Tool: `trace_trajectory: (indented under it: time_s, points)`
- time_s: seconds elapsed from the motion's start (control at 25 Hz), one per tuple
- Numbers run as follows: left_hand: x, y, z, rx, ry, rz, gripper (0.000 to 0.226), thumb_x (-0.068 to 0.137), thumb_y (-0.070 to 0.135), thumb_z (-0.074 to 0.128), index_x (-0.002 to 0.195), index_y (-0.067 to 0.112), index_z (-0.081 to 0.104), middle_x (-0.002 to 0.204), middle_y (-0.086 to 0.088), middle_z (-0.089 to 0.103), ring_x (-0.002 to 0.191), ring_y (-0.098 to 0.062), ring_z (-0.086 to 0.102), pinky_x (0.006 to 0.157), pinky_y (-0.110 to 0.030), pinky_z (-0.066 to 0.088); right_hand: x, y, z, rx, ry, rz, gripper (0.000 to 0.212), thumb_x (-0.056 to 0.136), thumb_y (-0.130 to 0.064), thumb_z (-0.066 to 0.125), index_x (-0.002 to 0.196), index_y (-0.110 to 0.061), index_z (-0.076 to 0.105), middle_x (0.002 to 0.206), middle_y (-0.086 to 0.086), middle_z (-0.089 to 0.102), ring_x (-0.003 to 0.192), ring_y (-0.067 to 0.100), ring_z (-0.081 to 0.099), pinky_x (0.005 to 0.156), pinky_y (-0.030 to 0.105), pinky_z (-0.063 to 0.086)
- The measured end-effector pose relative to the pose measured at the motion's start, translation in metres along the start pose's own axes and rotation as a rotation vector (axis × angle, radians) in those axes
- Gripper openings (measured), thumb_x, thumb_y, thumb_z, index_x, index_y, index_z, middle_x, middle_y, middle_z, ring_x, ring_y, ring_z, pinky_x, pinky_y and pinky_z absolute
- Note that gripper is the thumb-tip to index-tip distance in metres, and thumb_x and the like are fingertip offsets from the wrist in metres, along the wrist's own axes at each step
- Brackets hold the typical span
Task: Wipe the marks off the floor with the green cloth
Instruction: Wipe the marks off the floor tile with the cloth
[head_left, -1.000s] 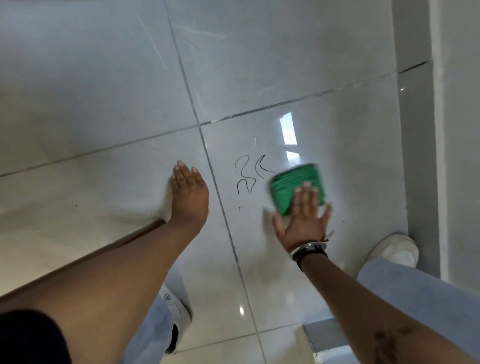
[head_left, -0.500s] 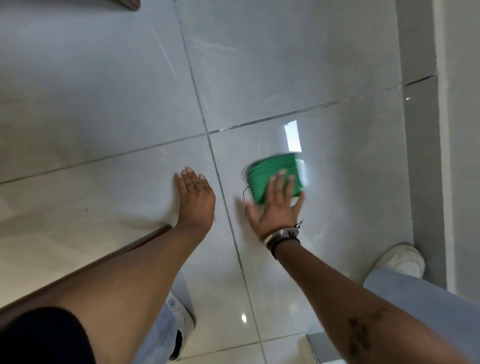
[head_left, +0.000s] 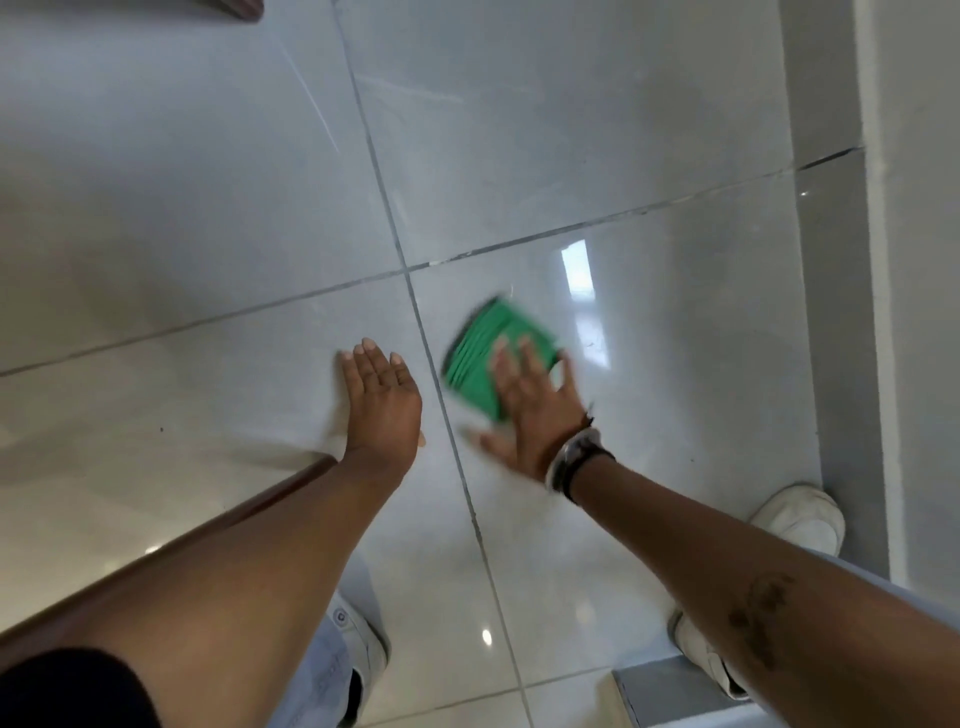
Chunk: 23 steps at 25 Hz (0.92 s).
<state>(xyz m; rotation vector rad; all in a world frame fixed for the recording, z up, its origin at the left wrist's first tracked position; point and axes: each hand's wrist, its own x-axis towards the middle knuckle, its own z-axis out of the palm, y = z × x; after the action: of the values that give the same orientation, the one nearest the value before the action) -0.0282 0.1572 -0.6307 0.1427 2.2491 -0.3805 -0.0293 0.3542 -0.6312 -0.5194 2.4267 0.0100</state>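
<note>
Two hands rest on a glossy grey tiled floor (head_left: 519, 130), one on either side of a dark grout line (head_left: 447, 415) that runs from the top of the view down toward the person.

Left of that line, the left hand (head_left: 382, 402) lies flat, palm down, fingers straight and close together, with nothing in it. Its bare forearm stretches back to the lower left, where a black sleeve (head_left: 67, 691) shows. A brown strip (head_left: 249, 514) runs along the forearm's far edge; what it is cannot be told.

Near the line at the bottom edge, a white shoe (head_left: 363, 644) peeks out beside light blue trousers.

Right of the line, close to where it crosses a second grout line, the green cloth (head_left: 478, 358) lies folded on the floor, blurred. The right hand (head_left: 530, 410) presses flat on the cloth's near right part, fingers spread wide and thumb out toward the line; it pins the cloth down without curling round it. A dark and silver band (head_left: 576, 460) circles that wrist.

No marks are plain around the cloth; the blur hides whatever is beneath it. Further right of the line, a bright window reflection (head_left: 579, 275) sits just beyond the cloth, and a second white shoe (head_left: 800, 514) stands near the grey wall base (head_left: 831, 312).
</note>
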Motion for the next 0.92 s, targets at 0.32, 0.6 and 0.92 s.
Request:
trace_trajectory:
  time_s: [0.32,0.6,0.92]
  points:
    - [-0.004,-0.004,-0.001,-0.008,-0.001,-0.011,0.113,0.075,0.061,0.069,0.151,-0.002,0.015,0.154,-0.04,0.013,0.146,-0.048,0.013,0.115,-0.064,0.001,0.004,0.024,-0.011,-0.014,0.079,0.106,0.081,0.086,-0.064,0.02,0.15,-0.013,0.019,0.161,0.007,0.016,0.148,0.03,0.011,0.111,0.057,-0.017]
    - [-0.017,-0.038,0.002,-0.181,-0.005,0.04,0.117,0.074,0.05,0.077,0.156,0.018,0.0,0.164,-0.014,-0.005,0.15,-0.036,-0.001,0.121,-0.055,-0.001,-0.03,0.032,0.012,-0.432,-0.057,-0.428,0.076,0.089,-0.048,0.044,0.15,-0.011,0.017,0.161,0.01,0.016,0.146,0.036,0.015,0.112,0.06,-0.002]
    - [-0.06,-0.006,-0.052,-0.467,-0.057,-0.077,0.086,0.078,0.053,0.07,0.149,0.024,0.032,0.155,-0.01,0.037,0.146,-0.032,0.022,0.12,-0.055,0.006,-0.058,0.04,-0.017,-0.025,0.213,-0.17,0.017,0.072,-0.019,0.071,0.088,-0.013,0.074,0.09,0.01,0.077,0.077,0.032,0.071,0.069,0.037,0.055]
